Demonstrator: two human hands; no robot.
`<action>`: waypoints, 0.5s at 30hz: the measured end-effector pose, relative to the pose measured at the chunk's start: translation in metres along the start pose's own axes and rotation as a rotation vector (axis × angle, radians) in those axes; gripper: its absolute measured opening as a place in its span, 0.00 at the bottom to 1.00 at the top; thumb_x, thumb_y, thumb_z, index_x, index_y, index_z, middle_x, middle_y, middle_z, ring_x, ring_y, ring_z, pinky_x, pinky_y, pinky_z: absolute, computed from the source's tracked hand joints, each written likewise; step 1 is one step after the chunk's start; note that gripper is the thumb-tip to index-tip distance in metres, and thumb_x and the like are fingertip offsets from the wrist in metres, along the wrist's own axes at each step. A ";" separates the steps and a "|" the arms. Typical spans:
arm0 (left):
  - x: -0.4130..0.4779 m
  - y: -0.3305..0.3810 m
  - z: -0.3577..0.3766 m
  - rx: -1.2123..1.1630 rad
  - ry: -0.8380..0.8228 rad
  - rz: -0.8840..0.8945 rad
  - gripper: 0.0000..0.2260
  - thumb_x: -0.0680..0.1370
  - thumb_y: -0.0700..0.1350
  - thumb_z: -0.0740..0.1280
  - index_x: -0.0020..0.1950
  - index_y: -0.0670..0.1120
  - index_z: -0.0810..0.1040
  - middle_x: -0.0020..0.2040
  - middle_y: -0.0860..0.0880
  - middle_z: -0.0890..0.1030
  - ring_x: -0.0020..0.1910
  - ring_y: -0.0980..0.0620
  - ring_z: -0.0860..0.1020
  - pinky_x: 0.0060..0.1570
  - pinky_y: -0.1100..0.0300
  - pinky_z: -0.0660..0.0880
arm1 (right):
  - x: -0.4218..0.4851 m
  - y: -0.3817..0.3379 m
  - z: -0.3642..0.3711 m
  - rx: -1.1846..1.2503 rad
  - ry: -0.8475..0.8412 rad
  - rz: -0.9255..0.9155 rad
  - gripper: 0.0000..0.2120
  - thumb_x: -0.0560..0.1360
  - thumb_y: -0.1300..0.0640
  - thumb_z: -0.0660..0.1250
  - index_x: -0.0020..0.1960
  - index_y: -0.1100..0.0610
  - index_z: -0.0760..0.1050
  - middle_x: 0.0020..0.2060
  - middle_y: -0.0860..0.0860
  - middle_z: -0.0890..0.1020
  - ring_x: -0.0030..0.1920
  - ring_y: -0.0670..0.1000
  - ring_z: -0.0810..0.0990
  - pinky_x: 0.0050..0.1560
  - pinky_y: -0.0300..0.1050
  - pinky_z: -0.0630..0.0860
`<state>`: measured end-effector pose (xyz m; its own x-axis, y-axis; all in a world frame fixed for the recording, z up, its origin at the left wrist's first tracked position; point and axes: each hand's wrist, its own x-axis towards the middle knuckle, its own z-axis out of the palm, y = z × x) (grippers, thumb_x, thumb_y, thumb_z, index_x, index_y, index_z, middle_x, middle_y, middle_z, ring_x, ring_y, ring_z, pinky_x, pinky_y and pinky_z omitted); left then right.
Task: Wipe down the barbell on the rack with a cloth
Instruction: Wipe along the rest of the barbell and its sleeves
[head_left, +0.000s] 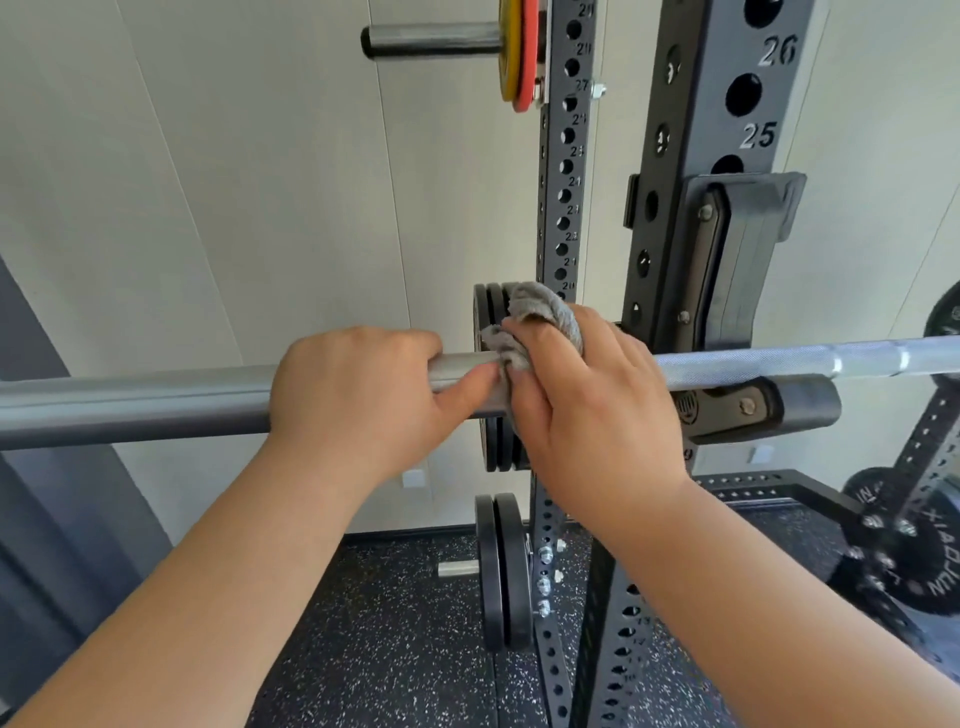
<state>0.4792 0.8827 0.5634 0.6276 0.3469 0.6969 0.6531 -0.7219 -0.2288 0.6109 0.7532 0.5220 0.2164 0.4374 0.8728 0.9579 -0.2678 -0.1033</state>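
My L hand (363, 395) is curled round the barbell (130, 400) sleeve, thumb along the front. R hand (587, 410) grips the grey cloth (540, 317), fingers curled, pressing it on the bar just right of the L hand. Black plates (489, 312) sit behind. The bar lies across the rack (701, 78), shaft running right.

Both bare forearms reach forward, hands nearly touching. Left hand (363, 395) is wrapped over the barbell (130, 405), thumb pointing right, and right hand (587, 400) has fingers curled round the cloth (545, 309).
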 end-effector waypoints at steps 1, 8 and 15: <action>0.003 -0.002 0.000 -0.026 -0.037 0.000 0.33 0.75 0.74 0.43 0.37 0.51 0.77 0.29 0.53 0.69 0.33 0.46 0.69 0.30 0.57 0.57 | -0.004 0.000 0.002 0.002 0.025 -0.013 0.16 0.84 0.54 0.61 0.66 0.58 0.80 0.62 0.57 0.81 0.59 0.60 0.80 0.63 0.54 0.74; 0.021 -0.006 -0.004 -0.208 -0.210 -0.052 0.34 0.78 0.73 0.47 0.37 0.48 0.79 0.31 0.50 0.78 0.33 0.46 0.76 0.34 0.56 0.67 | -0.005 -0.007 0.006 -0.093 0.115 0.000 0.15 0.84 0.54 0.61 0.63 0.60 0.81 0.52 0.59 0.84 0.50 0.62 0.83 0.53 0.60 0.78; -0.022 0.002 0.012 -0.176 0.089 -0.025 0.20 0.81 0.63 0.54 0.44 0.52 0.78 0.37 0.51 0.79 0.39 0.43 0.76 0.41 0.52 0.63 | 0.038 -0.010 -0.016 -0.064 -0.124 0.114 0.16 0.85 0.51 0.51 0.41 0.51 0.70 0.31 0.46 0.68 0.32 0.59 0.69 0.33 0.49 0.68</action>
<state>0.4718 0.8805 0.5391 0.5674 0.3169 0.7600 0.5787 -0.8100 -0.0942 0.6068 0.7583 0.5640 0.3485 0.5022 0.7914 0.9126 -0.3744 -0.1643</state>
